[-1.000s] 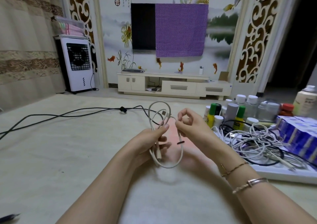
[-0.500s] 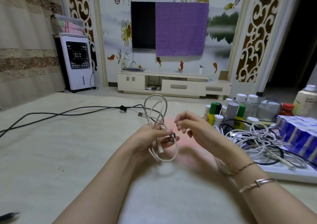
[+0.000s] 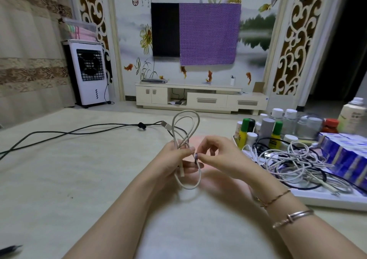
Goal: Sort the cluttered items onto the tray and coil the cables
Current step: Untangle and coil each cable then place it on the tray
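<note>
Over a pale beige floor mat (image 3: pixel 59 189), left hand (image 3: pixel 174 159) grips a looped white cable (image 3: pixel 185 131); right hand (image 3: pixel 216 155) pinches its dark strap (image 3: pixel 196 158).

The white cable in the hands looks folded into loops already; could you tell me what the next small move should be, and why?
Probably wrap the small dark tie around the middle of the bundle. The left hand grips the white cable folded into loops, and the right hand pinches the tie right beside that grip, so the coil looks formed but not yet secured. The tray of tangled cables waits at the right.
</note>
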The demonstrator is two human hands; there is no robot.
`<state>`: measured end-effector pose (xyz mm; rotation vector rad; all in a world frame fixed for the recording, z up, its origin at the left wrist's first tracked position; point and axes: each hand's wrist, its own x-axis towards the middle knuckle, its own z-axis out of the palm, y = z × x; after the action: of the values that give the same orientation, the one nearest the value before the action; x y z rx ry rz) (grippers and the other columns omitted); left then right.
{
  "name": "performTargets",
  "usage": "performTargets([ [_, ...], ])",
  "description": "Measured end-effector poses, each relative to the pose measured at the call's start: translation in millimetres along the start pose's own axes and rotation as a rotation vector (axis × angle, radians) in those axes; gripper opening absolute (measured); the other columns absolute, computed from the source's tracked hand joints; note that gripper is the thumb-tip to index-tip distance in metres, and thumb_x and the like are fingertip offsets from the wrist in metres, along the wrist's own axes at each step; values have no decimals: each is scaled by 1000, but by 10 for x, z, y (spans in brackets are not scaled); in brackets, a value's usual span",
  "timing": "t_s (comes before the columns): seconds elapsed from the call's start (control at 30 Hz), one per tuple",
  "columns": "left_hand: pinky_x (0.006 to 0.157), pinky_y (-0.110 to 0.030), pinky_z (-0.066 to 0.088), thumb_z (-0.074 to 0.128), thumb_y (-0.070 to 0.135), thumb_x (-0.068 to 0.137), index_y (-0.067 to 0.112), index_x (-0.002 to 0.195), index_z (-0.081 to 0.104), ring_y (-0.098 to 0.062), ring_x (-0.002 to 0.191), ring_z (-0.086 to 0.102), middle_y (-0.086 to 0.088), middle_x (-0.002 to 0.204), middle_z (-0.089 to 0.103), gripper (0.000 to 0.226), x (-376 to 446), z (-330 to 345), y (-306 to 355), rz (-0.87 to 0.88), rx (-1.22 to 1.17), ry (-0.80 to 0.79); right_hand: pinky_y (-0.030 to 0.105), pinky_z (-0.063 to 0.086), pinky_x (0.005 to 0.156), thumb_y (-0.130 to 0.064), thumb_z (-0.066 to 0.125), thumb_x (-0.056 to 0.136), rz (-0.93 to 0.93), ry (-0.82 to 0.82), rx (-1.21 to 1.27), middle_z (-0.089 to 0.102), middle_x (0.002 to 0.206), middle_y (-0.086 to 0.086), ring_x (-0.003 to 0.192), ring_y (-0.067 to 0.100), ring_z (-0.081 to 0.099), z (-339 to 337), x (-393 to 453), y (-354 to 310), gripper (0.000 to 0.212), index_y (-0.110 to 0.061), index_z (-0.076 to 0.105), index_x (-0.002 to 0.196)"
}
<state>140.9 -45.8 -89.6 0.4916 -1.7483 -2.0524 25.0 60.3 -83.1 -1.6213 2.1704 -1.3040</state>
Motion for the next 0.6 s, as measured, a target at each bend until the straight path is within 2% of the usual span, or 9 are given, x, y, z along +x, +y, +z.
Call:
performTargets([
  [0.13, 49, -27, 57, 52, 12, 97, 13, 100, 39, -25, 57, 69, -9, 89, 60, 13, -18, 37, -8, -21, -26, 9, 27, 43, 65, -10, 66, 79, 14, 109, 14, 61, 66, -10, 64, 9, 48, 28, 14, -4, 14, -19, 61, 70],
  [0.2, 47, -25, 54, 51, 12, 97, 13, 97, 39, -21, 52, 65, -9, 84, 59, 12, -3, 38, -29, 8, 24, 26, 26, 42, 64, -9, 65, 78, 32, 154, 31, 61, 65, -10, 64, 8, 48, 40, 11, -22, 15, -20, 59, 69],
  [0.3, 47, -21, 46, 46, 14, 99, 11, 90, 47, -15, 48, 55, -8, 67, 56, 9, 33, 39, -51, 59, 90, 33, 27, 43, 67, -5, 63, 79, 72, 169, 144, 67, 78, 8, 67, 10, 50, 51, 11, -42, 17, -17, 57, 69],
  [0.33, 45, -18, 43, 45, 14, 100, 11, 85, 50, -12, 45, 51, -6, 61, 54, 16, 51, 42, -54, 59, 87, 54, 27, 43, 68, -2, 62, 80, 89, 154, 215, 67, 82, 14, 68, 11, 52, 62, 13, -44, 18, -15, 56, 69],
  [0.4, 41, -14, 35, 42, 13, 101, 10, 78, 53, -7, 39, 42, 1, 51, 47, 25, 89, 42, -49, 54, 70, 116, 20, 42, 61, 6, 58, 84, 129, 112, 405, 64, 80, 16, 63, 8, 53, 92, 23, -60, 23, -11, 53, 69],
  [0.47, 41, -15, 28, 39, 14, 102, 13, 74, 48, -4, 36, 36, 7, 43, 42, 29, 118, 37, -46, 68, 89, 151, 18, 31, 52, 8, 55, 86, 185, 82, 651, 58, 78, 15, 56, 8, 45, 109, 52, -67, 26, -9, 50, 67],
  [0.53, 42, -18, 25, 37, 16, 102, 15, 71, 42, -4, 34, 32, 11, 39, 38, 31, 132, 29, -42, 71, 93, 155, 21, 28, 53, 2, 56, 81, 287, 28, 960, 55, 72, 10, 54, 10, 41, 80, 58, -73, 19, -8, 50, 66],
  [0.6, 44, -20, 24, 37, 17, 103, 16, 69, 39, -5, 34, 31, 10, 40, 37, 33, 143, 27, -39, 60, 79, 152, 25, 27, 58, -10, 54, 69, 356, -124, 1170, 49, 63, 3, 54, 12, 35, 33, 37, -81, 6, -9, 49, 69],
])
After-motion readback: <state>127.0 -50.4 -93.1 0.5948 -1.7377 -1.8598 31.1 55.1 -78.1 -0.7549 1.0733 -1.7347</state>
